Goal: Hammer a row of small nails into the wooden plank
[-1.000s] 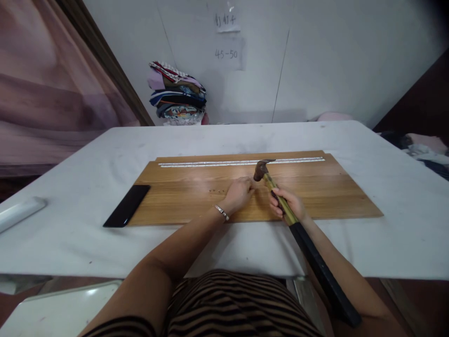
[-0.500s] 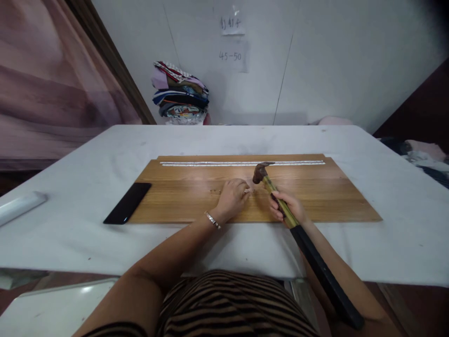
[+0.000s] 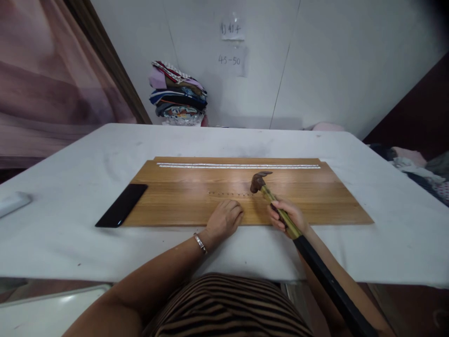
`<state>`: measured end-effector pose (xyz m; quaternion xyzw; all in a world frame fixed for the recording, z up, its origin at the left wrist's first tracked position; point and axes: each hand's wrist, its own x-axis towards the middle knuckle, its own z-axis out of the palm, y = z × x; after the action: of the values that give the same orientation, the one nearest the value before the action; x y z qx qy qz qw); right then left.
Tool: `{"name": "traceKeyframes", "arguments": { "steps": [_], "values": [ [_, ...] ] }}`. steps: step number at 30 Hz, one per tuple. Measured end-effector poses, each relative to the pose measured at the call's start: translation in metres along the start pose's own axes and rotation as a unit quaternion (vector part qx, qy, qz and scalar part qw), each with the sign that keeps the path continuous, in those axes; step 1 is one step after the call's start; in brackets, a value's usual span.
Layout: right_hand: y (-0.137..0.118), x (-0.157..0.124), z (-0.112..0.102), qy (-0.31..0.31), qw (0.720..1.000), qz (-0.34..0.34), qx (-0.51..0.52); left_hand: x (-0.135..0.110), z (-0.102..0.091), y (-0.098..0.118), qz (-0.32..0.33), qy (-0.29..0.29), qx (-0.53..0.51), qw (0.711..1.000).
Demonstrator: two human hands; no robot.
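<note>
My right hand [image 3: 289, 216] is wrapped round the handle of a claw hammer [image 3: 283, 210]. Its rusty head hangs just above the wooden board [image 3: 315, 201], close to the right end of a row of several small nails [image 3: 232, 194]. At the near edge of the board rests my left hand [image 3: 225, 218], below the nails, its fingers curled in. What those fingers hold, if anything, is hidden. Two white measuring strips [image 3: 238, 166] run along the far side of the board.
A black phone [image 3: 122, 205] lies over the board's left end. The board is on a white-covered table [image 3: 63, 187], with a white roll [image 3: 14, 202] at the left. Folded cloths [image 3: 179, 93] are stacked behind the table, by the wall.
My left hand has drawn back from the nail row toward the board's near edge, uncovering the nails. The hammer stays in my right hand, little moved. The view has shifted slightly.
</note>
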<state>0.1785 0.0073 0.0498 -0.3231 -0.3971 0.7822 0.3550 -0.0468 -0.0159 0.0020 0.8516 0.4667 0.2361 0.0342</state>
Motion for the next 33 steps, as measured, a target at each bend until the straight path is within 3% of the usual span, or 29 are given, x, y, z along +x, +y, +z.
{"name": "traceKeyframes", "arguments": {
  "steps": [6,16,33],
  "values": [
    [0.008,0.009,-0.01,-0.002,1.0,0.019,-0.021,-0.001,-0.001,0.0,-0.001,-0.006,0.009,1.0],
    [0.005,0.005,-0.01,-0.009,1.0,-0.02,0.001,-0.001,0.001,-0.002,-0.002,-0.005,0.001,1.0],
    [0.01,0.009,-0.017,-0.001,1.0,-0.01,-0.007,0.0,-0.001,-0.001,-0.009,-0.006,-0.023,1.0]
  ]
}}
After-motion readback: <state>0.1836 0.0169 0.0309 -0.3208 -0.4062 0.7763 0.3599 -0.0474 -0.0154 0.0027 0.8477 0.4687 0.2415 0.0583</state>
